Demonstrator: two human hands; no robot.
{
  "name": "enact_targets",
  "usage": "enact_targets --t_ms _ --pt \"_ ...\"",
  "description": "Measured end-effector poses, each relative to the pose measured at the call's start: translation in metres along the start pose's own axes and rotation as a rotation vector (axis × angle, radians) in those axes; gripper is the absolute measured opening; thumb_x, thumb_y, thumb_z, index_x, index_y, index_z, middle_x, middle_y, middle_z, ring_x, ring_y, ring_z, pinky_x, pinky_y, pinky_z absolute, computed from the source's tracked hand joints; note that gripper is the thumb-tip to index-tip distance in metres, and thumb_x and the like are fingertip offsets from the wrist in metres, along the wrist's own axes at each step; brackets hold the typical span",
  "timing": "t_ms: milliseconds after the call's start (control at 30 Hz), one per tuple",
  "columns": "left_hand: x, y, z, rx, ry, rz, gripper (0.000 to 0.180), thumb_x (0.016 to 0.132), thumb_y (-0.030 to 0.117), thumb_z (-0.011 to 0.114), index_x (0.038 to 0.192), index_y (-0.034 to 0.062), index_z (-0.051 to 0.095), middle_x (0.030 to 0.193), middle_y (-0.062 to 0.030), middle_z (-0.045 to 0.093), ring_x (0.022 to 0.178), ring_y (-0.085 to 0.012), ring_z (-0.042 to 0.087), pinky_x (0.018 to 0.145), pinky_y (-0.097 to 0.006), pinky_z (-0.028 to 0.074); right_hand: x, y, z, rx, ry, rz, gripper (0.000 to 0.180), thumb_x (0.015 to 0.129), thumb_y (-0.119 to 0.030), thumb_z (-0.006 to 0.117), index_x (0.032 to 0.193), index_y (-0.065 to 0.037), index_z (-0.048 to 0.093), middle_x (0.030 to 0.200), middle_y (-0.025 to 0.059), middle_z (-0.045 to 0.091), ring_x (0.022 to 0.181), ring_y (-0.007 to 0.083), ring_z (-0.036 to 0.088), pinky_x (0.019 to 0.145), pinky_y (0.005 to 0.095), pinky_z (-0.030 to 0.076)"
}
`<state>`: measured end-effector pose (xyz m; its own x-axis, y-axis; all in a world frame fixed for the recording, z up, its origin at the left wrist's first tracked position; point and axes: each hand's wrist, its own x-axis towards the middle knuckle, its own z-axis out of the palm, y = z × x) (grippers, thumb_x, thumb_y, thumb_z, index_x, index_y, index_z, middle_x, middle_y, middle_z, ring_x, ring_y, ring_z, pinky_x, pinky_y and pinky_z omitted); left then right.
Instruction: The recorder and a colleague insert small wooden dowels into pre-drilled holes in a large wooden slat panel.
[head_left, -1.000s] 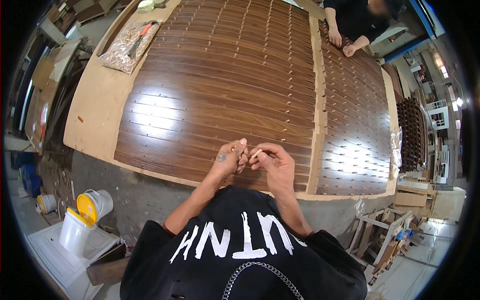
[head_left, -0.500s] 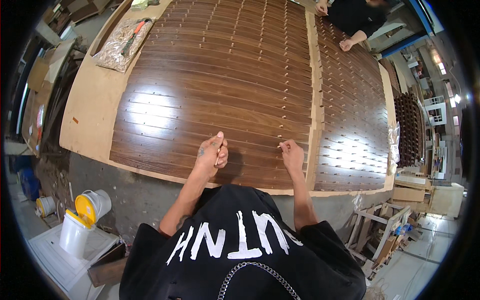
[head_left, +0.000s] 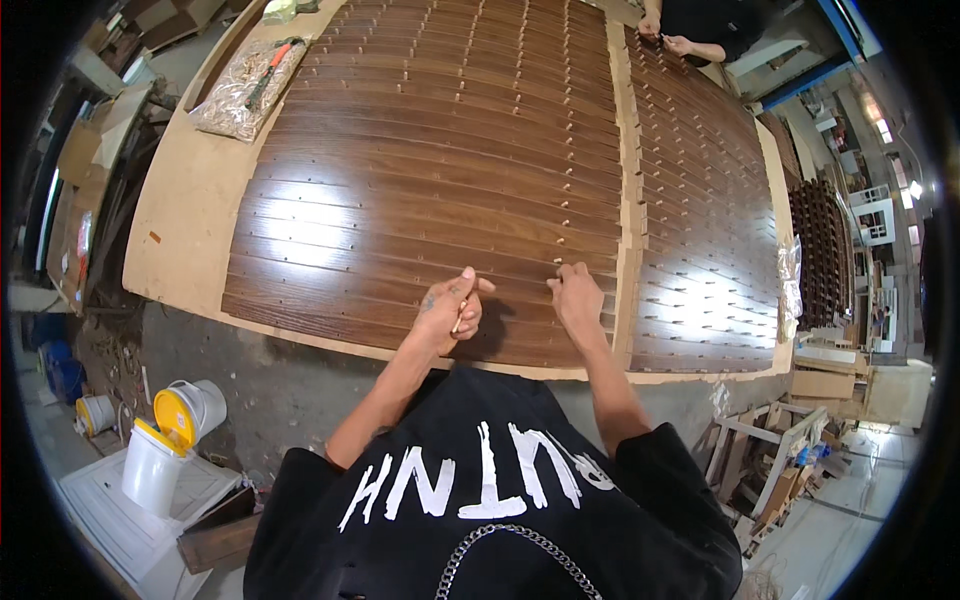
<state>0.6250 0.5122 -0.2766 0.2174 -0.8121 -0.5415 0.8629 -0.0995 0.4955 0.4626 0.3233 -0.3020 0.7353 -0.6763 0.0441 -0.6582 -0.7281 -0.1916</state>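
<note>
Left hand [head_left: 447,312] grip closed on pale dowels [head_left: 459,322]; right hand [head_left: 577,297] pinches dowel into glossy dark slats [head_left: 420,200].

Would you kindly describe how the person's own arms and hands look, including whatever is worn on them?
Both forearms are bare, with no gloves. The left hand has a small dark marking on its back; the right hand looks unmarked. A black short-sleeved shirt with white lettering covers the upper arms.

The slatted wooden panel [head_left: 420,180] lay at twelve o'clock on the board table [head_left: 190,200], a second panel [head_left: 700,230] at two o'clock, a bag of dowels [head_left: 240,90] at ten o'clock, and buckets [head_left: 170,440] on the floor at eight o'clock.
</note>
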Motion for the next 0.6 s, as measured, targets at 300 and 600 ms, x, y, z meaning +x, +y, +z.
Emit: enact_targets --t_ms 300,600 --pt "0.012 -0.043 0.048 0.41 0.171 0.081 0.048 0.1 0.046 0.046 0.095 0.0017 0.065 0.064 0.0003 0.057 0.05 -0.0067 0.047 0.041 -0.022 0.034 -0.061 -0.07 -0.056 0.876 -0.102 -0.009 0.016 0.081 -0.008 0.072 0.095 -0.002 0.069 0.088 0.0092 0.061 0.073 0.0166 0.061 0.063 0.028 0.049" --pt "0.032 -0.1 0.066 0.388 0.117 0.0 0.041 0.102 0.038 0.045 0.089 0.0029 0.061 0.053 0.0002 0.047 0.043 -0.0078 0.039 0.038 -0.024 0.031 -0.08 0.023 -0.018 1.361 -0.125 0.383 0.011 0.083 -0.01 0.068 0.092 -0.004 0.067 0.086 0.0134 0.061 0.074 0.0257 0.064 0.068 0.0331 0.051"
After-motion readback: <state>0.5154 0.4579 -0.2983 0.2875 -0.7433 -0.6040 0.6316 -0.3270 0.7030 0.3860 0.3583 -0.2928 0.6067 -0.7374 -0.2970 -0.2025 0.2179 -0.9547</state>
